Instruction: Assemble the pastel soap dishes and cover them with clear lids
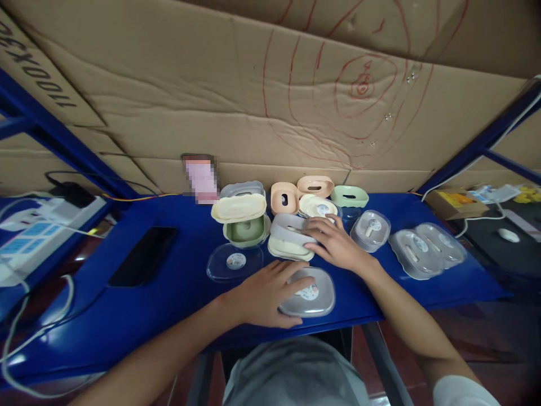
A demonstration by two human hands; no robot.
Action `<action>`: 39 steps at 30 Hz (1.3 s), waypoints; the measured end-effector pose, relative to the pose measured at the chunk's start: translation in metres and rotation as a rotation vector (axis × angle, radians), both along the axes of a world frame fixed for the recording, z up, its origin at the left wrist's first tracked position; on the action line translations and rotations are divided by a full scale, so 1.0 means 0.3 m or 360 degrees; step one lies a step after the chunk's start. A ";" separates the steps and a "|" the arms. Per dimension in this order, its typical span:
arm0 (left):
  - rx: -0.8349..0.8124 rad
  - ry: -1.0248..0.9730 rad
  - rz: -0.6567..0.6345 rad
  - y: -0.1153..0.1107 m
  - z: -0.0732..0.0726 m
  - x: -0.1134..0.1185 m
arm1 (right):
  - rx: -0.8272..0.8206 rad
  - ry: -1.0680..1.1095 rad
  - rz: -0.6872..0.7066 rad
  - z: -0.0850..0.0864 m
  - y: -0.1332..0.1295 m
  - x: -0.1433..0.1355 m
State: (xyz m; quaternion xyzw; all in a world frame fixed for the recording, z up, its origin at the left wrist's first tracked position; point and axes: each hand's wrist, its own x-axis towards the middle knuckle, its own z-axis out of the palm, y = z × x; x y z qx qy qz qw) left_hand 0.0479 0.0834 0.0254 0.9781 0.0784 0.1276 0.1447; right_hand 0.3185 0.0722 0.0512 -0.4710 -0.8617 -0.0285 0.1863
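Observation:
My left hand (273, 293) lies with spread fingers over the left side of a clear-lidded box (319, 299) near the front edge. My right hand (338, 242) has its fingers on the right end of a grey oval piece with a slot (287, 227), which rests on pale cream pieces (291, 250). Left of these stand a green container (247, 232) and a cream tray (239, 208) tilted over it. A clear lid with a round label (220, 265) lies in front of them. Behind are peach pieces (284, 198) and a green one (350, 196).
Clear-lidded boxes (371, 230) stand to the right, with two more (416, 254) beyond. A black phone (142, 256) lies at left; another phone (200, 179) leans on the cardboard (190, 84). Power strips (46, 237) and cables occupy the far left.

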 end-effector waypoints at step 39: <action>-0.0375 -0.1052 0.0701 0.065 0.003 -0.001 | -0.0067 0.0852 0.0079 -0.011 -0.021 -0.015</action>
